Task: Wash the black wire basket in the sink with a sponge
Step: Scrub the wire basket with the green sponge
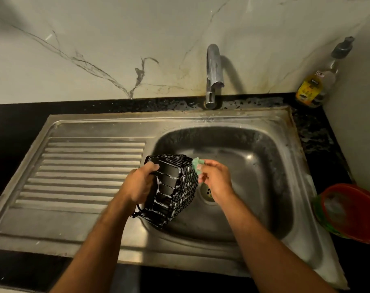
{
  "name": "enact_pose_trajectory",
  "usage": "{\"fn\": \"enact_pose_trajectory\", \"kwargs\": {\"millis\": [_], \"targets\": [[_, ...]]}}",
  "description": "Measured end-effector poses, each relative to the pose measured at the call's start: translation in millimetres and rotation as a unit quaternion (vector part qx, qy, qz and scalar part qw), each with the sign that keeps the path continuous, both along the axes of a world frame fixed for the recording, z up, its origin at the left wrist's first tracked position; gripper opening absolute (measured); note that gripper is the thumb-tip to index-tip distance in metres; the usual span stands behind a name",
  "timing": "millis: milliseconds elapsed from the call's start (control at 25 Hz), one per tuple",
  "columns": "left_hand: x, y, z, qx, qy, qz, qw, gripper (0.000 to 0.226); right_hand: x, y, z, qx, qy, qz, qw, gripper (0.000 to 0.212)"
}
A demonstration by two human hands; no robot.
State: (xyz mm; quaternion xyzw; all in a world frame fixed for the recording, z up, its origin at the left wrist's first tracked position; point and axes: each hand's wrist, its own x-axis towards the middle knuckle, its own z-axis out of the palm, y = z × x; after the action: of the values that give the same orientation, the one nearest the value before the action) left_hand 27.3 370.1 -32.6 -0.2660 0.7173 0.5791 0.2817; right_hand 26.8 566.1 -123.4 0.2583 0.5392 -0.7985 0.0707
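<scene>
The black wire basket (173, 189), streaked with white suds, is tipped on its side over the left rim of the steel sink basin (264, 149). My left hand (139, 182) grips its left edge, fingers curled over the wires. My right hand (215, 178) pinches a green sponge (196, 166) and holds it against the basket's right, upper corner. The drain (207, 192) shows just below my right hand.
A chrome tap (214, 72) rises behind the basin, with no water running. The ribbed draining board (84, 172) lies to the left. A pump bottle (321, 81) stands at the back right corner. A red and green tub (349, 212) sits on the right counter.
</scene>
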Motion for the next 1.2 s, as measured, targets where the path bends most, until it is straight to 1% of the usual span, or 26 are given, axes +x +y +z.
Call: {"fn": "enact_pose_trajectory", "kwargs": {"millis": [80, 160, 240, 280, 320, 400, 440, 480, 520, 600, 640, 680, 760, 800, 880, 960, 1040, 1120, 1200], "targets": [[-2, 6, -3, -0.047, 0.018, -0.011, 0.999, 0.057, -6, 5, 10, 0.005, 0.029, 0.021, 0.999, 0.018], [-3, 12, -6, -0.093, 0.049, -0.037, 0.994, 0.052, -7, 7, 31, 0.021, 0.097, 0.122, 0.988, 0.019], [-3, 14, -9, -0.13, 0.072, -0.074, 0.986, 0.048, -7, 9, 46, 0.116, 0.139, 0.233, 0.956, 0.02], [-3, 14, -9, -0.14, 0.081, -0.091, 0.983, 0.045, -8, 12, 45, 0.178, 0.138, 0.255, 0.94, 0.019], [-3, 13, -9, -0.148, 0.091, -0.105, 0.979, 0.044, -11, 16, 40, 0.235, 0.116, 0.254, 0.931, 0.016], [-1, 11, -8, -0.151, 0.106, -0.125, 0.975, 0.043, -12, 25, 25, 0.29, 0.039, 0.232, 0.928, 0.009], [1, 12, -7, -0.148, 0.112, -0.129, 0.974, 0.042, -11, 29, 21, 0.296, 0.012, 0.227, 0.928, 0.008], [3, 14, -6, -0.146, 0.116, -0.129, 0.974, 0.041, -10, 30, 18, 0.287, 0.007, 0.232, 0.929, 0.008], [6, 16, -6, -0.148, 0.117, -0.123, 0.974, 0.04, -8, 29, 18, 0.257, 0.019, 0.241, 0.936, 0.01], [9, 18, -5, -0.152, 0.121, -0.11, 0.975, 0.04, -1, 24, 28, 0.134, 0.058, 0.252, 0.957, 0.016], [10, 19, -5, -0.152, 0.124, -0.107, 0.975, 0.04, 2, 20, 32, 0.088, 0.07, 0.255, 0.961, 0.019], [11, 19, -4, -0.155, 0.126, -0.108, 0.974, 0.04, 3, 18, 33, 0.07, 0.074, 0.255, 0.961, 0.019], [15, 19, -3, -0.166, 0.129, -0.12, 0.97, 0.047, -1, 17, 25, 0.102, 0.047, 0.24, 0.964, 0.016], [16, 19, -4, -0.171, 0.13, -0.128, 0.968, 0.053, -6, 19, 17, 0.146, 0.018, 0.227, 0.963, 0.014], [19, 19, -4, -0.18, 0.128, -0.137, 0.966, 0.06, -13, 24, 2, 0.234, -0.024, 0.22, 0.947, 0.012], [21, 20, -5, -0.177, 0.127, -0.137, 0.966, 0.062, -17, 29, -2, 0.274, -0.024, 0.236, 0.932, 0.008], [21, 18, -6, -0.157, 0.124, -0.128, 0.971, 0.058, -15, 30, 7, 0.255, 0.022, 0.255, 0.933, 0.016], [22, 15, -7, -0.146, 0.115, -0.119, 0.975, 0.052, -2, 28, 20, 0.197, 0.074, 0.278, 0.937, 0.016], [23, 14, -8, -0.142, 0.111, -0.125, 0.976, 0.05, 13, 29, 23, 0.189, 0.093, 0.302, 0.93, 0.017]]}}
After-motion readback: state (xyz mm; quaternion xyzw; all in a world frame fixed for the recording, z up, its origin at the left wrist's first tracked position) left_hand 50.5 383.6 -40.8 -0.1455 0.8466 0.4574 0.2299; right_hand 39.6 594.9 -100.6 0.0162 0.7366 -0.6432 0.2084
